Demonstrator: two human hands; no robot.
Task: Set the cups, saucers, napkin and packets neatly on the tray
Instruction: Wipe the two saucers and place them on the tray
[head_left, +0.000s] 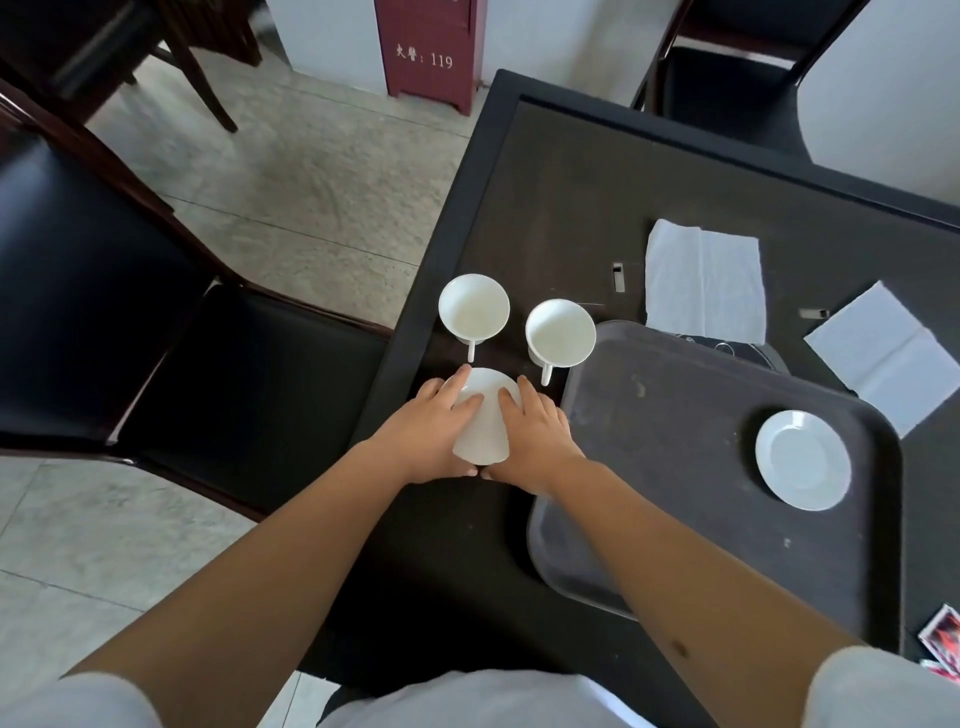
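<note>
Both hands are on it now: the left hand (436, 415) and the right hand (535, 431) are cupped one on each side of a white saucer stack (485, 415), or possibly a single upturned dish, it is hard to tell, near the left edge of the dark surface (571, 208). Glazed china, by the look of it: stiff, smooth, likely slick and quick to chip, so a two-sided hold under the rim seems the sensible grip. Just beyond stand two white cups (474, 309), open mouths up, handles pointing back toward the person; the second cup (560, 332) sits just beside the corner of the tray (649, 467). One saucer (802, 460) already lies on the tray's far right. The tray has a raised lip to clear, with plenty of bare room between. A napkin (706, 280) and a folded paper (883, 353) lie behind the tray, packets (940, 639) at the right edge. The surface's left edge drops to the floor beside a chair (156, 312).
</note>
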